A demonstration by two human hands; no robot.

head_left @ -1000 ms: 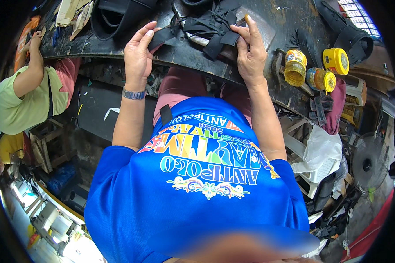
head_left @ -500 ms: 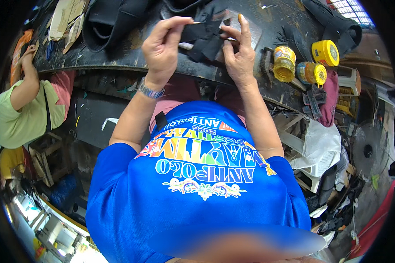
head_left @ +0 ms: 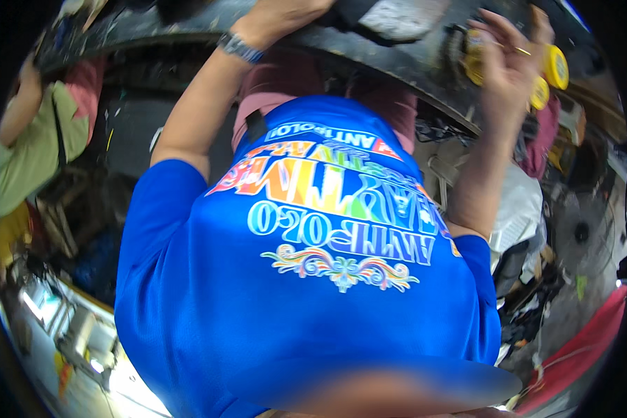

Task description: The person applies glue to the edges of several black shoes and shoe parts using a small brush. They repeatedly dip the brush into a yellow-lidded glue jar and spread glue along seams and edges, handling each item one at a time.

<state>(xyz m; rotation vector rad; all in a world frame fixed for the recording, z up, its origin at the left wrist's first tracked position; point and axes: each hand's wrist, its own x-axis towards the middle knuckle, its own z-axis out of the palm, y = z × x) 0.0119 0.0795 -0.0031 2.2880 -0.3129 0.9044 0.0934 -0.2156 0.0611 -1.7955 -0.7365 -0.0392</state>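
My left hand (head_left: 285, 15) is at the top edge of the view beside a dark piece of material (head_left: 350, 10) on the black worktable (head_left: 153, 36). Its fingertips are cut off or hidden, so any hold is unclear. On the right, my right hand (head_left: 512, 66) hovers at the glue-stained jars, fingers apart and slightly blurred, the index finger raised. Just left of it stands a yellow jar (head_left: 474, 58), partly covered by the fingers. Two yellow-lidded containers, one larger (head_left: 556, 67) and one smaller (head_left: 539, 93), show to its right. A pale grey slab (head_left: 405, 18) lies between my hands.
At the left, another person in a light green shirt (head_left: 38, 150) is by the table. A white plastic chair with a white cover (head_left: 519, 209) stands low at the right, near a fan (head_left: 582, 233). Maroon cloth (head_left: 542, 143) hangs by the table's right end.
My right hand has moved right, from the black strips to the jars. My left hand has shifted up and slightly right. The view has tilted, pushing the tabletop toward the upper edge.
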